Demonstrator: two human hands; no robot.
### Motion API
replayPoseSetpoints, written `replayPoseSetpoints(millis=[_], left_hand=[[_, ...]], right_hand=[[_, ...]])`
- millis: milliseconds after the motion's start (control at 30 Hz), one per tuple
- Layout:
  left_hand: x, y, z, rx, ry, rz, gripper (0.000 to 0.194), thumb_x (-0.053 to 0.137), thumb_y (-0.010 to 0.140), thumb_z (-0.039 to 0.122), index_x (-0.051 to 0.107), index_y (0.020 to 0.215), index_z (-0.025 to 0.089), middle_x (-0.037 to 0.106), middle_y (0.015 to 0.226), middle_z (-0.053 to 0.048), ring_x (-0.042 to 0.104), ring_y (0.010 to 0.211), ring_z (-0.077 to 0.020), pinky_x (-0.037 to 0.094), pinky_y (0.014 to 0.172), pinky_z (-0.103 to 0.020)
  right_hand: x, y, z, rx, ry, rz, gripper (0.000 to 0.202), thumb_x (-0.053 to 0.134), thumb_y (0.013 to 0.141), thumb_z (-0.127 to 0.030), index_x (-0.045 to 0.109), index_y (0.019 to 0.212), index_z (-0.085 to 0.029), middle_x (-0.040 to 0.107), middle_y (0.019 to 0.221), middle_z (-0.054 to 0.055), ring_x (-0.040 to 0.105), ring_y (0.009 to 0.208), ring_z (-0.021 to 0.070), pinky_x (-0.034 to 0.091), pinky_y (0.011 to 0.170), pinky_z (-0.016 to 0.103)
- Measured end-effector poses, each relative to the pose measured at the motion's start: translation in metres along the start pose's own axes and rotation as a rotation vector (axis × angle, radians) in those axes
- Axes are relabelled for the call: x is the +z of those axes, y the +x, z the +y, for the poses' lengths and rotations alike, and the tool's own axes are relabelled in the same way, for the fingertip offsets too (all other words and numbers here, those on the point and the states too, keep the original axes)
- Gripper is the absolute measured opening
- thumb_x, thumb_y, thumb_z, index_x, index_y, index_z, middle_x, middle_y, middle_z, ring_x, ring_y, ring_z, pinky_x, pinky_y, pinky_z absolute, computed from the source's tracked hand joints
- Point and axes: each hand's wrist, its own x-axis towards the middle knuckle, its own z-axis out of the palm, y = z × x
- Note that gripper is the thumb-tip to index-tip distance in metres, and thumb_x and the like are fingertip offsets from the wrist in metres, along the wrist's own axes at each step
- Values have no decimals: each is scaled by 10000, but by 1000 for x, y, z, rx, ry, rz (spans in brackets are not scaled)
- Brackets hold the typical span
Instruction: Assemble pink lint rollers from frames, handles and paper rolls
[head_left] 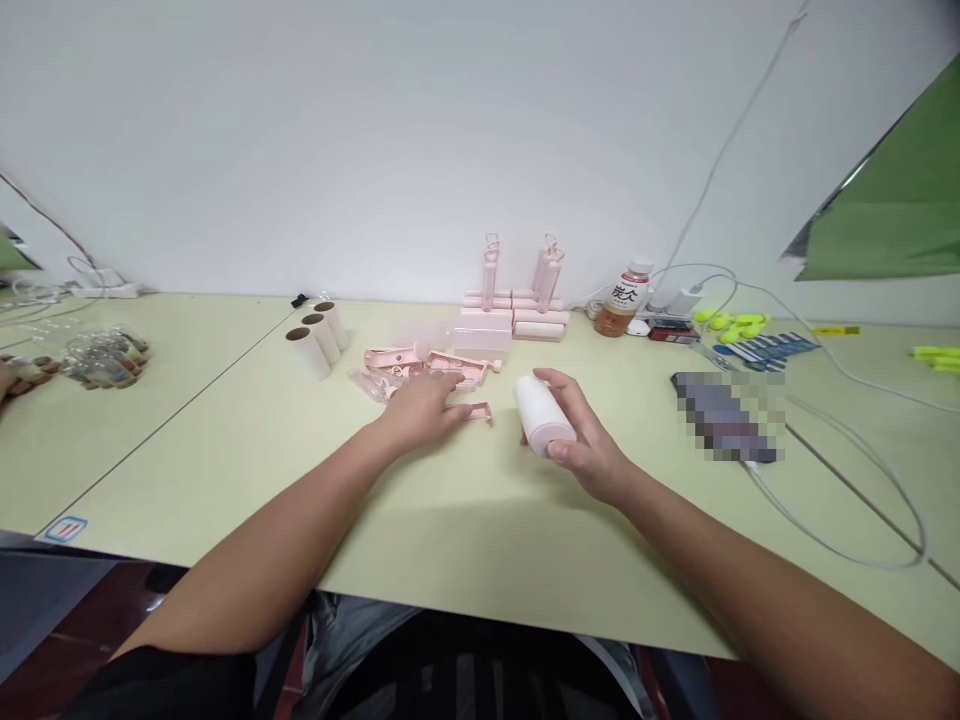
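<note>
My right hand (596, 455) is wrapped around a white lint roller refill (538, 402) with a pale pink end piece, holding it tilted above the table. Stretched over a loose pile of pink plastic parts (394, 358), my left hand (420, 408) has its thumb and fingers apart. A small pink bracket piece (480, 411) lies by the left thumb, partly hidden under it. Just behind the pile is a clear pinkish plastic cover (480, 335). Three white rolls with brown cardboard cores (309, 355) stand upright to the left of the pile.
Assembled pink lint rollers (541, 318) are stacked against the wall, handles up. Rightward are a drink bottle (624, 300), a phone (724, 418) on a white cable (817, 550), and yellow-green pieces (739, 325). At far left, another person's hand (6, 380) is near clustered small items (105, 358).
</note>
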Motion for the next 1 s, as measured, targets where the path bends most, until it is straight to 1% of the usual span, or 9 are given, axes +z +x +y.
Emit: replayPoseSetpoints(millis=[67, 167, 233, 367, 500, 600, 700, 867, 1000], left_hand=[[6, 4, -5, -55, 63, -70, 362, 570, 847, 367, 621, 1174, 222, 700, 1080, -83, 636, 983, -270, 471, 780, -340], [14, 7, -5, -108, 9, -72, 150, 541, 841, 266, 643, 936, 210, 705, 945, -68, 648, 899, -248, 473, 747, -327], [16, 7, -2, -184, -189, -58, 115, 505, 873, 284, 584, 889, 202, 687, 871, -58, 645, 785, -208, 479, 681, -301], [20, 4, 13, -301, -774, -62, 175, 441, 924, 348, 445, 1057, 234, 596, 721, 18, 541, 517, -125, 439, 484, -232], [21, -2, 39, -274, -1015, 58, 242, 516, 876, 309, 420, 1091, 257, 517, 721, 39, 524, 533, -122, 391, 434, -201], [18, -5, 52, -380, -1085, 17, 251, 510, 880, 341, 423, 1101, 261, 499, 701, 40, 540, 558, -141, 357, 424, -199], [18, -6, 57, -385, -1044, 11, 168, 496, 895, 334, 455, 1031, 243, 487, 678, 44, 507, 562, -130, 360, 473, -206], [33, -3, 61, -347, -890, 216, 166, 488, 921, 364, 514, 952, 203, 560, 813, -1, 532, 744, -143, 413, 658, -242], [36, 1, 63, -457, -1069, 100, 228, 517, 892, 366, 507, 1049, 202, 601, 879, -28, 573, 759, -167, 441, 649, -265]], right_hand=[[3, 0, 4, 128, 294, -71, 819, 713, 691, -519, 351, 1389, -290, 576, 1070, 63, 620, 813, 219, 523, 779, 434], [9, 0, 9, 225, 592, -106, 671, 715, 705, -493, 507, 1292, -241, 625, 1109, 89, 640, 875, 238, 535, 787, 438], [13, 0, 10, 254, 717, -108, 606, 698, 722, -498, 573, 1237, -203, 654, 1100, 110, 645, 901, 247, 538, 800, 442], [19, 3, 5, 349, 879, -117, 605, 583, 778, -598, 608, 1203, -168, 695, 1074, 134, 664, 937, 273, 514, 871, 482], [23, 5, 1, 442, 921, -155, 695, 361, 868, -693, 589, 1216, -136, 689, 1127, 171, 675, 977, 288, 518, 856, 452], [25, 5, 1, 519, 933, -202, 787, 219, 897, -725, 560, 1244, -107, 689, 1124, 198, 676, 997, 291, 530, 830, 437], [28, 7, 0, 592, 915, -196, 779, 143, 934, -693, 554, 1229, -101, 705, 1079, 186, 697, 966, 275, 540, 846, 438], [33, 9, -6, 652, 814, -50, 719, 148, 957, -666, 537, 1207, -116, 728, 963, 161, 729, 813, 243, 578, 789, 429], [33, 9, -8, 649, 763, 6, 677, 154, 963, -661, 511, 1244, -159, 723, 990, 144, 732, 805, 230, 582, 800, 441]])
